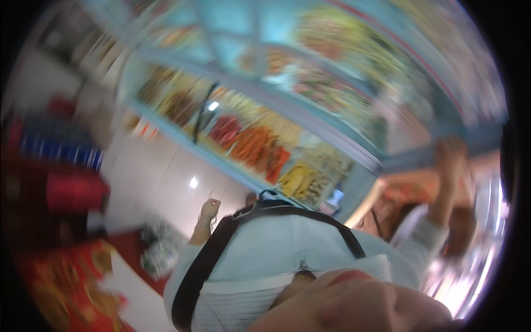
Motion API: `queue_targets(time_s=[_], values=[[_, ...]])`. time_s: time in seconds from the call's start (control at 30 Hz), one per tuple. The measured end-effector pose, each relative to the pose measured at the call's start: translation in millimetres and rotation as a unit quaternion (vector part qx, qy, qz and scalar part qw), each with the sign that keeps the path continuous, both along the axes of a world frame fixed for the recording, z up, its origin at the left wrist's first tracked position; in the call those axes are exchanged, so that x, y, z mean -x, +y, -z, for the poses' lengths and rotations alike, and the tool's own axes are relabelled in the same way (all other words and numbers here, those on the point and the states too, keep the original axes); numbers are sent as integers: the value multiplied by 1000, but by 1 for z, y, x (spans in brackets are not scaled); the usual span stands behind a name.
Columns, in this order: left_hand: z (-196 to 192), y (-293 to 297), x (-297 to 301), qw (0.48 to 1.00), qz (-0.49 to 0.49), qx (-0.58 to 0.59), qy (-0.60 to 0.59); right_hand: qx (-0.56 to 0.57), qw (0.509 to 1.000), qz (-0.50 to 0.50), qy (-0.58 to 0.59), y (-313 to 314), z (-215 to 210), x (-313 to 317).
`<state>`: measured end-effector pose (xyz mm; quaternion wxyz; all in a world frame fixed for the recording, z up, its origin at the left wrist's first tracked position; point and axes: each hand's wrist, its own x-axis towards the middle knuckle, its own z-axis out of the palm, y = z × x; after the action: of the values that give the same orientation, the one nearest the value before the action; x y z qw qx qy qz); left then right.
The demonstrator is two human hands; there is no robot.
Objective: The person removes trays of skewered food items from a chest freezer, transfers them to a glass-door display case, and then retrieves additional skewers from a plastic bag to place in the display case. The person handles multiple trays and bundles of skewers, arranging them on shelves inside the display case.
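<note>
My left hand (209,211) hangs low beside my body, its fingers curled closed. A thin pale line sticks up from it, but I cannot make out what it is. My right hand (451,156) is raised at the right, at the lower edge of the blue-framed glass display case (243,83). Its fingers are smeared by motion, so whether it grips the frame is unclear. Inside the case lie heaps of reddish-orange food pieces (254,148), with yellow pieces (297,180) beside them.
Pale shiny floor tiles (149,169) run along the case. At the left are a blue box (61,150) and a pink-red item (77,191). A red-and-gold printed surface (72,276) lies at lower left, near a clear plastic bundle (162,252).
</note>
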<state>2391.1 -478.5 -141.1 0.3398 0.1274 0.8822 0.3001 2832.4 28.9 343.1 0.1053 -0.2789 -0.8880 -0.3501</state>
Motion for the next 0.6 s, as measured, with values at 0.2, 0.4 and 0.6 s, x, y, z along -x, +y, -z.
queue_targets(time_s=[0.2, 0.4, 0.6], values=[[52, -196, -35, 960, 3, 255, -114, -127, 934, -45, 332, -54, 38, 82], [54, -299, 39, 945, -134, 239, -180, 266, 932, -216, 119, -131, 171, 424], [-11, -274, 305, 989, -137, -2, 60, 440, 859, -219, -148, -208, 154, 642]])
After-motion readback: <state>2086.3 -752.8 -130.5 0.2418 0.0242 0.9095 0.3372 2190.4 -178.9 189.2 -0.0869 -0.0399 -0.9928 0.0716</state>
